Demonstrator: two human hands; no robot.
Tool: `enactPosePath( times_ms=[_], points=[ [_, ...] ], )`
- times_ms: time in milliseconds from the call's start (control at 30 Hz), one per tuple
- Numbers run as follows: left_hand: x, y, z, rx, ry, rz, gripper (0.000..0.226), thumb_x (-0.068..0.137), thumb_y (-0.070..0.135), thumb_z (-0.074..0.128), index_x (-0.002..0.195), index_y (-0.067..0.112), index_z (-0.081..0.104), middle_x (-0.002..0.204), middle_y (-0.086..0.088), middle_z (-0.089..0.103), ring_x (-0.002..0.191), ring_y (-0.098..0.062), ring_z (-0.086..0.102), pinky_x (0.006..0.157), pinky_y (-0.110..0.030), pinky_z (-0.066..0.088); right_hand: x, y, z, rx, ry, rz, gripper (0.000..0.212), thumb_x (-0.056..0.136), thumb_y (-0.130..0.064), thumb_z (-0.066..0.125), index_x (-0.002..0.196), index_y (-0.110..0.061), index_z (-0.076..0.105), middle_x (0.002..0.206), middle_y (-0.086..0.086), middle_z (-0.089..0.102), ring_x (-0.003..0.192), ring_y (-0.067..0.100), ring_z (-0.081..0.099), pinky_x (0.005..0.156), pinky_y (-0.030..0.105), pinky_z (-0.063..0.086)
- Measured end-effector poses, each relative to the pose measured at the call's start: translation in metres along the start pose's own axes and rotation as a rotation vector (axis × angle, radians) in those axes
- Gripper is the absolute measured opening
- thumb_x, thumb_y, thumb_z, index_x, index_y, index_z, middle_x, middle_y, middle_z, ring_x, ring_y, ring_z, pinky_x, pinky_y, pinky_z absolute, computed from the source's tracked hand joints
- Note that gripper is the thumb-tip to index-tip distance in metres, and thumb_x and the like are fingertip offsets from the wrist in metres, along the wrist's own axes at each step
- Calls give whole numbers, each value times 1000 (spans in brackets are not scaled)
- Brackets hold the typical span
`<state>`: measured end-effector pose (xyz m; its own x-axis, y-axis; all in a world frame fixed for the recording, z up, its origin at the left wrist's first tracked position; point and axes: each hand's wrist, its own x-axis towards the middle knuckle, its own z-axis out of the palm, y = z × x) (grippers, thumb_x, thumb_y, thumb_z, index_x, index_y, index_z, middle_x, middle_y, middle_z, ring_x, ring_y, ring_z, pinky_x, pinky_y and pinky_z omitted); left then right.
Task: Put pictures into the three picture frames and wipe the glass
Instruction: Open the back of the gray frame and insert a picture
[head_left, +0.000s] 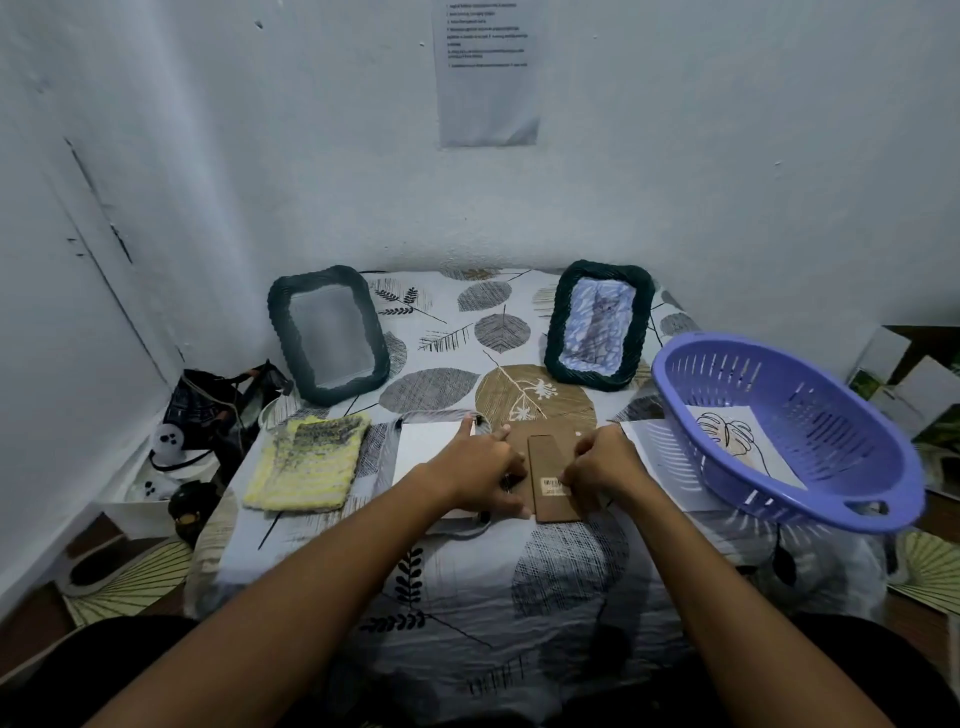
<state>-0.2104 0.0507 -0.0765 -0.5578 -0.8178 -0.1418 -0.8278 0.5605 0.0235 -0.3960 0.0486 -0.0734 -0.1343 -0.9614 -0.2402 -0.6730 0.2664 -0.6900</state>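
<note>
A third picture frame lies face down in front of me, its brown cardboard back (551, 462) with a stand flap and a barcode sticker showing. My left hand (480, 470) presses on the back's left side with curled fingers, index finger stretched forward. My right hand (602, 467) grips the right edge with bent fingers. A white sheet (428, 447) lies partly under my left hand. At the back left a dark green frame (328, 335) leans with no picture behind its glass. At the back right a matching frame (599, 325) holds a picture of a cat.
A yellow knitted cloth (309, 462) lies left of my hands. On the right a purple slotted basket (789, 431) holds a leaf line drawing (737, 441). The table has a leaf-patterned cover (467, 582). Bags and clutter sit on the floor at the left.
</note>
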Motion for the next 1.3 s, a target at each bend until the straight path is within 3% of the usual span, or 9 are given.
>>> enactPosePath(
  times_ms=[200, 467, 600, 667, 833, 967, 1067, 1200, 1300],
  points=[
    [1, 0, -2, -15, -11, -12, 62, 79, 63, 61, 126, 22, 60, 145, -6, 48, 146, -20, 20, 114, -60, 1, 1, 2, 4, -39, 26, -21, 20, 67, -12, 82, 79, -7, 66, 78, 9, 66, 75, 22, 63, 57, 28, 45],
    [0, 2, -7, -20, -17, -9, 58, 79, 61, 63, 121, 20, 62, 139, -5, 54, 144, -21, 24, 114, -59, 3, 0, 0, 2, -87, 28, -47, 20, 67, -14, 82, 78, -9, 65, 84, 9, 67, 80, 22, 63, 70, 36, 55],
    [-13, -8, -14, -236, 125, -12, 55, 77, 54, 70, 118, 17, 65, 128, -4, 61, 124, -22, 51, 102, -40, 40, -6, -10, 7, -137, 167, -122, 34, 80, -15, 72, 113, -14, 64, 110, 7, 64, 93, 21, 59, 75, 32, 50],
    [-24, -20, -17, -345, 188, -38, 60, 76, 53, 73, 122, 16, 64, 126, -2, 63, 117, -18, 56, 96, -34, 45, -11, -21, 11, -147, 220, -211, 38, 83, -15, 67, 121, -14, 61, 114, 7, 63, 96, 22, 60, 73, 33, 49],
    [-61, -53, -17, -312, 202, -171, 65, 73, 54, 75, 125, 17, 62, 130, 0, 61, 120, -16, 54, 98, -31, 44, -23, -49, 34, -33, 72, -300, 7, 81, -5, 62, 82, -4, 69, 79, 14, 69, 73, 21, 65, 68, 37, 57],
    [-79, -69, -5, -250, 153, -201, 69, 72, 58, 73, 126, 17, 62, 135, -1, 58, 122, -18, 53, 99, -30, 42, -28, -60, 52, 48, -57, -279, 12, 75, 5, 56, 75, -3, 66, 68, 11, 64, 60, 23, 61, 53, 34, 52],
    [-84, -74, 3, -213, 108, -194, 68, 73, 63, 69, 124, 18, 63, 135, -3, 57, 122, -22, 52, 99, -33, 42, -29, -67, 61, -1, -43, -251, 18, 72, 5, 52, 62, -9, 59, 58, 7, 51, 55, 21, 52, 49, 29, 39],
    [-86, -75, 8, -213, 99, -184, 66, 76, 62, 67, 124, 17, 63, 141, -5, 52, 126, -22, 50, 99, -31, 41, -27, -74, 69, -41, -1, -242, 30, 73, 1, 57, 53, -19, 47, 52, 0, 41, 54, 19, 45, 51, 27, 34],
    [-86, -75, 10, -220, 103, -185, 66, 76, 62, 67, 126, 18, 62, 144, -5, 49, 129, -22, 48, 101, -32, 40, -26, -74, 70, -31, 26, -228, 24, 68, 3, 54, 58, -18, 59, 56, 2, 46, 55, 19, 46, 50, 28, 34]
  ],
)
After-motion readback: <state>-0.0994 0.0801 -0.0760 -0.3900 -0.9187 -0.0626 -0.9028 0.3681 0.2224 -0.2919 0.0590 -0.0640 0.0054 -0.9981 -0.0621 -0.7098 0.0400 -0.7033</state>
